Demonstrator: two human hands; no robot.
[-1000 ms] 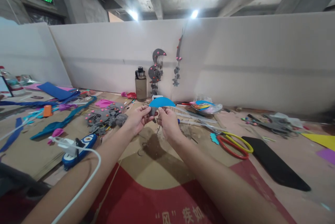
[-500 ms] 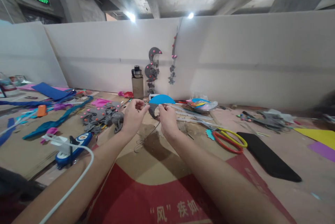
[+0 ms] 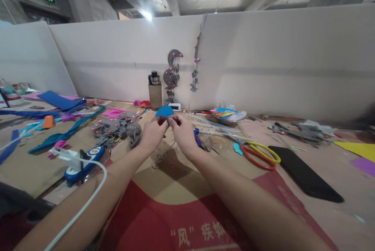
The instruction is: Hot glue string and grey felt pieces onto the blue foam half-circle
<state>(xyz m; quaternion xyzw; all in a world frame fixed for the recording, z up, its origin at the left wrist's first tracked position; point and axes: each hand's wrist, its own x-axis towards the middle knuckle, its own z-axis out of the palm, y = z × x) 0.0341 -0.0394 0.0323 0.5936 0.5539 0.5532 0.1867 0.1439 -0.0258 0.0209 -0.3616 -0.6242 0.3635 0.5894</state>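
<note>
My left hand (image 3: 152, 133) and my right hand (image 3: 183, 133) are raised together over the cardboard-covered table (image 3: 181, 176), fingertips pinched close to each other. Between them they grip a blue semicircular foam piece (image 3: 164, 111), which pokes up above the fingers. A thin dark thread (image 3: 164, 155) dangles from under the hands to the cardboard. What else the fingers pinch is too small to make out.
A brown bottle (image 3: 155, 95) and grey hanging ornaments (image 3: 172, 75) stand at the white partition. Grey felt shapes (image 3: 117, 130) lie left, a blue glue gun (image 3: 83, 163) with white cable nearer. Red and yellow hoops (image 3: 259, 156) and a black strip (image 3: 304, 173) lie right.
The hands have come closer together and the blue piece now shows smaller and further left, turned or partly covered by the fingers. The view has shifted slightly.
</note>
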